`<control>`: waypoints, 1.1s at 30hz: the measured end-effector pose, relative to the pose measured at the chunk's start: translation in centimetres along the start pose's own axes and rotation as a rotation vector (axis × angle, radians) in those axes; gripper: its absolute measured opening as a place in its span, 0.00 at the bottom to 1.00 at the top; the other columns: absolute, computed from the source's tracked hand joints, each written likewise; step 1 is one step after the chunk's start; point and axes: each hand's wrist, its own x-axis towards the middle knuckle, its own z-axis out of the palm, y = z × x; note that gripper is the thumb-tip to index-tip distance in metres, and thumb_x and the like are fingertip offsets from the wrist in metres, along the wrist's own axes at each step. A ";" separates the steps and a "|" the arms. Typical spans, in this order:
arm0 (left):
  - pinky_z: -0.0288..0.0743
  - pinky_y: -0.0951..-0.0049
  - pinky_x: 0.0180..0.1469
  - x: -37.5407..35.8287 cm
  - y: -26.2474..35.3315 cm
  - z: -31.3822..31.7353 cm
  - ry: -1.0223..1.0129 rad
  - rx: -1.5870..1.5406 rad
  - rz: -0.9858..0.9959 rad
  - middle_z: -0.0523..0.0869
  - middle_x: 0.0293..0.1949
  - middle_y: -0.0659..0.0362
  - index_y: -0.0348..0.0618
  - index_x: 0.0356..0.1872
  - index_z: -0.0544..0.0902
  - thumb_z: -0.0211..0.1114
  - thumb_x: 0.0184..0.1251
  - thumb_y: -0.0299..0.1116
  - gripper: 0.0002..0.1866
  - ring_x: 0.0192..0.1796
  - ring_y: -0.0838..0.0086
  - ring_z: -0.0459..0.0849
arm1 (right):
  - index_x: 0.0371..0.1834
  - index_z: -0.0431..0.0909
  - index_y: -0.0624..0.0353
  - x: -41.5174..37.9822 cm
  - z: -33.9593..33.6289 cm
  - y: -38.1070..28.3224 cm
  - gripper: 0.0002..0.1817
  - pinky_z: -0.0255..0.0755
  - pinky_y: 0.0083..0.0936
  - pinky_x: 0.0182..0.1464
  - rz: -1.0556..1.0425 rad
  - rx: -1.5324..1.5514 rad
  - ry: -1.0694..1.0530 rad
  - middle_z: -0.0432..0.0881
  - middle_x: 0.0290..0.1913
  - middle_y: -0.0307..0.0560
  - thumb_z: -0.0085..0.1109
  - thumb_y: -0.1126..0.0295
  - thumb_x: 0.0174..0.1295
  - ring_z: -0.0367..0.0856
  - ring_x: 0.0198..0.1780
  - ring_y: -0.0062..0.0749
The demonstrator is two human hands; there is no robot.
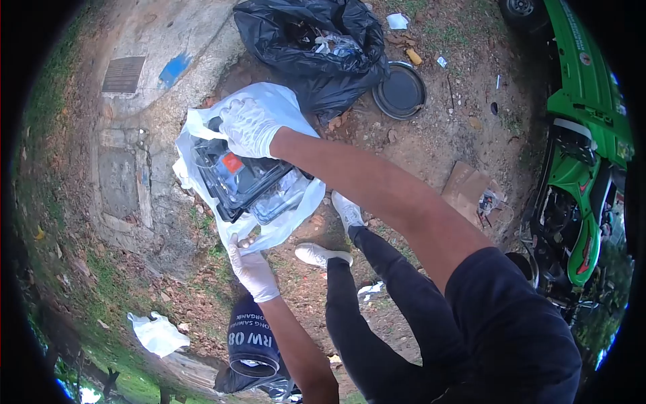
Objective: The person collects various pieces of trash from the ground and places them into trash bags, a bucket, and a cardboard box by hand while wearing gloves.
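A white plastic bag (296, 219) hangs spread between my two gloved hands. Inside it lie black plastic food containers (239, 178) with clear lids, one carrying an orange label. My right hand (249, 128), in a white glove, is closed at the bag's upper edge, with its fingers bunched around the plastic. Down at the lower edge, my left hand (254, 273), also gloved, pinches the bag's rim between thumb and fingers. Close beyond the right hand sits a large black garbage bag (269, 37), its mouth open on mixed rubbish.
A round black lid or pan (400, 91) lies beside the garbage bag. Flattened cardboard (464, 192) rests on the dirt at right, near a green three-wheeled vehicle (585, 222). A dark blue drum (250, 337) and a crumpled white bag (158, 333) are at lower left.
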 end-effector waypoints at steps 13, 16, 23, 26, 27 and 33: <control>0.71 0.66 0.58 4.1 -0.7 2.5 0.277 0.179 -0.225 0.77 0.44 0.58 0.39 0.47 0.79 0.68 0.67 0.42 0.18 0.51 0.70 0.77 | 0.43 0.84 0.55 -2.9 -0.6 -2.5 0.14 0.70 0.44 0.57 0.232 0.319 -0.053 0.83 0.45 0.52 0.59 0.63 0.57 0.79 0.51 0.47; 0.68 0.63 0.64 2.3 0.0 -0.7 0.264 0.285 -0.244 0.79 0.52 0.54 0.38 0.55 0.77 0.67 0.66 0.48 0.26 0.57 0.65 0.77 | 0.45 0.84 0.56 -2.8 -1.9 -1.8 0.14 0.68 0.44 0.59 0.336 0.572 0.099 0.82 0.48 0.53 0.59 0.65 0.58 0.78 0.54 0.48; 0.59 0.55 0.71 0.8 0.0 5.1 0.648 0.741 0.172 0.71 0.62 0.44 0.34 0.67 0.67 0.62 0.72 0.49 0.33 0.66 0.56 0.69 | 0.57 0.76 0.56 -12.8 -3.4 6.4 0.20 0.69 0.43 0.62 0.593 0.674 0.277 0.79 0.51 0.55 0.60 0.65 0.62 0.77 0.57 0.53; 0.66 0.57 0.65 0.8 -2.1 18.0 0.486 0.851 0.419 0.71 0.59 0.45 0.32 0.66 0.69 0.63 0.72 0.46 0.31 0.62 0.59 0.71 | 0.59 0.75 0.58 -20.7 -3.2 17.6 0.22 0.73 0.39 0.58 0.816 0.605 0.171 0.81 0.52 0.55 0.63 0.63 0.63 0.80 0.54 0.49; 0.70 0.62 0.59 1.7 -4.1 20.6 0.458 0.976 0.423 0.73 0.57 0.46 0.32 0.63 0.72 0.62 0.73 0.45 0.28 0.58 0.62 0.74 | 0.61 0.74 0.58 -23.4 -2.7 22.5 0.24 0.73 0.37 0.58 0.933 0.670 0.191 0.81 0.52 0.54 0.64 0.61 0.63 0.81 0.53 0.47; 0.76 0.72 0.51 11.0 -26.9 42.2 -0.100 0.780 0.318 0.82 0.46 0.54 0.34 0.56 0.76 0.61 0.76 0.33 0.15 0.43 0.74 0.81 | 0.68 0.70 0.60 -35.0 -0.8 57.8 0.34 0.73 0.36 0.61 1.162 0.422 0.169 0.82 0.57 0.57 0.68 0.58 0.62 0.82 0.58 0.45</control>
